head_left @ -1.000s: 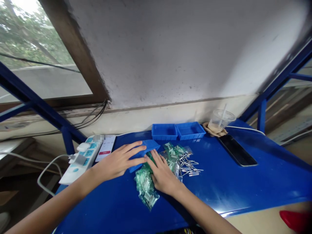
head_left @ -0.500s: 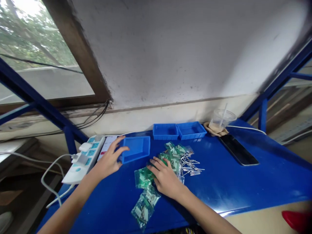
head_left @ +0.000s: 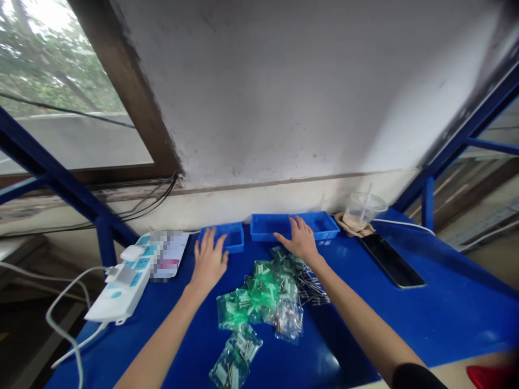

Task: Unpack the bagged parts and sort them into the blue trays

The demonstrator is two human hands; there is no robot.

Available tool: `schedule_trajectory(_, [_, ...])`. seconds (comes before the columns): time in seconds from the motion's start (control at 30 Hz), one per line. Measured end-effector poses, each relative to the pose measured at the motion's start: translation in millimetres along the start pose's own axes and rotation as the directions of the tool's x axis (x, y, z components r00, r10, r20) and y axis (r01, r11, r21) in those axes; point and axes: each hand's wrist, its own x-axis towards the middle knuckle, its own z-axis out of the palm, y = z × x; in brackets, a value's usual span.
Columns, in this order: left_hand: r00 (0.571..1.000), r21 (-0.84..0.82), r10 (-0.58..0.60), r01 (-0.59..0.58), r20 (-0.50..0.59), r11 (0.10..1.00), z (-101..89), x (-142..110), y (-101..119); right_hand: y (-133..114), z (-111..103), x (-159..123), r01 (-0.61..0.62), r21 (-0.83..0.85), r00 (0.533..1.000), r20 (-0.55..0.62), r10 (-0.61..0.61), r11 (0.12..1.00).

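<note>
My left hand (head_left: 210,260) is open, fingers spread, at the front left of a small blue tray (head_left: 233,249). Whether its fingertips touch the tray is hard to tell. My right hand (head_left: 300,240) reaches over the front edges of two blue trays (head_left: 267,236) set side by side against the wall. Its fingers are apart and hold nothing. Between my arms lies a pile of clear plastic bags (head_left: 263,292) with small white and metal pieces, some looking green. Loose thin metal rods (head_left: 312,289) lie right of the pile, partly behind my right forearm.
A white power strip (head_left: 125,286) with plugs and cables lies at the left, beside a phone (head_left: 172,256) with a lit screen. On the right are a plastic cup with a straw (head_left: 363,208) and a dark phone (head_left: 391,261). Blue frame bars rise at both sides.
The left tray has moved back towards the wall, nearer the other two. My left hand moved right with it. My right hand has left the bags and moved up to the back trays.
</note>
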Motion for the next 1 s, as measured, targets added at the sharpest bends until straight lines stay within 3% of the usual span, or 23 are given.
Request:
schedule_trajectory(0.07, [0.994,0.007,0.084,-0.084,0.064,0.996,2.9,11,20,4,8,15,-0.06,-0.051,0.997,0.04,0.062,0.997])
schedule_trajectory(0.17, [0.977,-0.009,0.056,-0.055,0.205,0.998,13.7,31,35,2,14,26,-0.121,-0.072,0.991,0.045,0.125,0.99])
schedule_trajectory(0.4, [0.954,-0.019,0.056,-0.053,0.294,0.998,29.0,60,32,-4,15,36,-0.151,-0.097,0.981,0.106,0.161,0.984])
schedule_trajectory(0.7, [0.952,0.012,0.056,-0.063,0.3,0.998,34.0,53,48,-10,15,37,-0.176,-0.113,0.973,0.128,0.19,0.978])
schedule_trajectory(1.0, [0.956,0.02,0.134,-0.144,0.262,0.989,26.3,28,50,-11,7,8,-0.14,-0.112,0.977,0.146,0.156,0.984])
